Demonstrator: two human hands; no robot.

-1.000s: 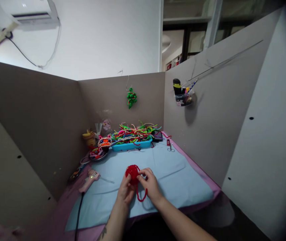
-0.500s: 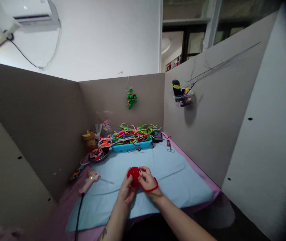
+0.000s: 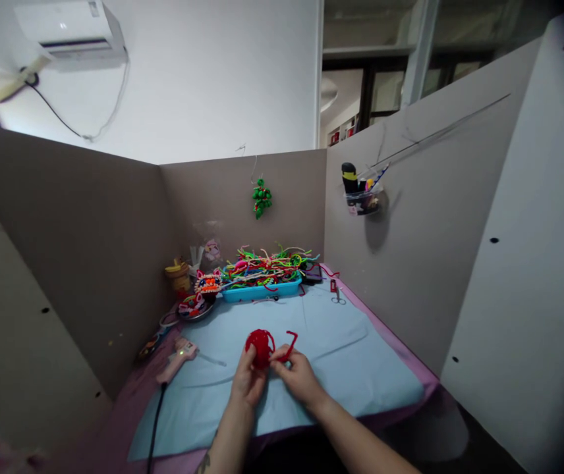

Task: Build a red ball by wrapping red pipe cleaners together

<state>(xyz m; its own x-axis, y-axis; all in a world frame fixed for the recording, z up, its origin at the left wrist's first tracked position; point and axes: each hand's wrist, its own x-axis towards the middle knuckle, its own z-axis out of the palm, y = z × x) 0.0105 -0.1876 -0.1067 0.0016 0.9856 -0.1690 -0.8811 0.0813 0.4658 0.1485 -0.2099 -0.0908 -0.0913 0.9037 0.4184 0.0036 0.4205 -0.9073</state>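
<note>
A round red piece (image 3: 258, 347), worked from fuzzy cord or pipe cleaner, sits between the thumb and fingers of my left hand (image 3: 248, 382). My right hand (image 3: 302, 378) pinches a red strand (image 3: 288, 354) just right of the round piece. Part of that strand sticks up past my fingertips with a bent tip, and another part loops back along the piece's right edge. Both hands are above the pale blue cloth (image 3: 331, 382), close to its front edge.
A blue tray (image 3: 262, 290) full of colourful fuzzy stems stands at the back. On the left lie a pink glue gun (image 3: 178, 362) and a bowl (image 3: 197, 312) with small woven pieces. Scissors (image 3: 338, 297) lie at the back right. Grey partitions (image 3: 242, 210) enclose the table.
My right hand has shifted its grip off the round piece onto the strand. The strand that looped around my right hand now points up beyond the fingers. The round piece has moved slightly left.
</note>
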